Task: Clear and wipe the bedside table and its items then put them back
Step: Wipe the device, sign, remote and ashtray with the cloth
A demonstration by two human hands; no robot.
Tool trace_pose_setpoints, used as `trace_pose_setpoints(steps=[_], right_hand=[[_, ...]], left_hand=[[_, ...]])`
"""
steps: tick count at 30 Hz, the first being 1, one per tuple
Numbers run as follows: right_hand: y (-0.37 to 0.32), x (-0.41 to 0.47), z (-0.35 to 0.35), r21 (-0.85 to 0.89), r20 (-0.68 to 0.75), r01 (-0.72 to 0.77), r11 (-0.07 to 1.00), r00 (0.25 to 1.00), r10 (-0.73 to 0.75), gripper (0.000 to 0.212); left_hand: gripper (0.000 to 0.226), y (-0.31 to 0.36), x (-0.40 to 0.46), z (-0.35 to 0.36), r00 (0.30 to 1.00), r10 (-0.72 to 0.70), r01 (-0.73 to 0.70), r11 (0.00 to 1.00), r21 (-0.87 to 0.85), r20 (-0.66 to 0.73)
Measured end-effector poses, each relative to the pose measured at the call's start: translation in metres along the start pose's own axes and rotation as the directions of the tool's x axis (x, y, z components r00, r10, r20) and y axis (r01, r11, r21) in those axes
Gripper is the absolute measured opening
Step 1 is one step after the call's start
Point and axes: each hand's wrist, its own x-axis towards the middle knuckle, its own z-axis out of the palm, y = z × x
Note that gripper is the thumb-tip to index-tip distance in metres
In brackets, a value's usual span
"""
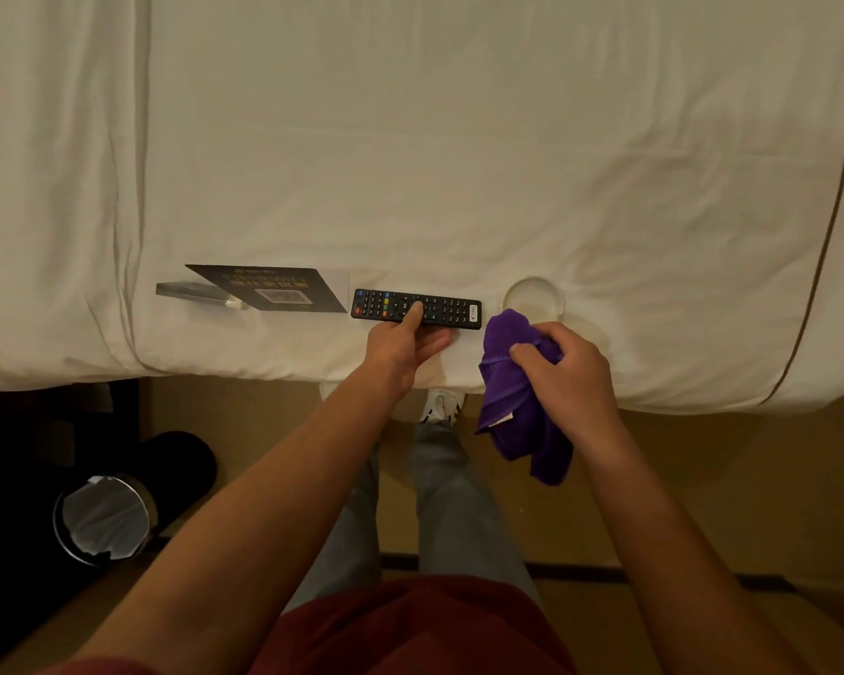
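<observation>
Three items on bed: long black plastic remote control with coloured buttons [416, 309], flat black printed card sign on a clear stand [274, 288], round clear glass dish [533, 298]; all lie in a row near the mattress's near edge.
Remote position: flat on the white bed sheet [459, 138], buttons up, long axis parallel to the edge, between card sign and glass dish, apart from both.
Remote handling: likely light, rigid, smooth shell; soft sheet underneath gives way, so pressing down just sinks it. Best hold is across the narrow width at mid-length, thumb on the near side edge.
Left hand [403, 343]: one fingertip lies on the keypad around mid-length, the other fingers curl along the remote's near side; looks like a grip being set, not yet a lift.
Right hand [564, 365]: fingers curled, pinching a bunched soft purple microfibre cloth [517, 397] that hangs off the bed edge, just beside the remote's right end.
Glass dish: fragile, probably slippery; close behind the cloth, so wide wiping strokes risk nudging it.
Edges: mattress edge is just near of the remote; a slip drops it to the floor by the person's shoe [440, 406].
Open room: wide bare sheet beyond the row.
Floor left: lined metal waste bin [101, 518], well apart.
Bedside table: not in view.
</observation>
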Motion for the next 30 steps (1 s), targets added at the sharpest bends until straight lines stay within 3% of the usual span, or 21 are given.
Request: trace_pose_setpoints(steps=[11, 22, 30], right_hand=[[0.004, 0.001, -0.004, 0.017, -0.002, 0.007, 1.0, 1.0, -0.007, 0.009], [0.012, 0.002, -0.009, 0.04, -0.017, 0.004, 0.999, 1.0, -0.003, 0.015], [0.016, 0.005, -0.012, 0.047, -0.021, 0.013, 0.999, 1.0, -0.012, 0.014]], left_hand=[[0.036, -0.004, 0.004, -0.008, 0.992, -0.018, 0.066, 0.915, 0.398, -0.123], [0.037, -0.011, 0.0, 0.0, 0.985, -0.083, 0.119, 0.962, 0.244, -0.155], [0.043, -0.018, -0.001, 0.014, 0.984, -0.078, 0.118, 0.961, 0.252, -0.161]])
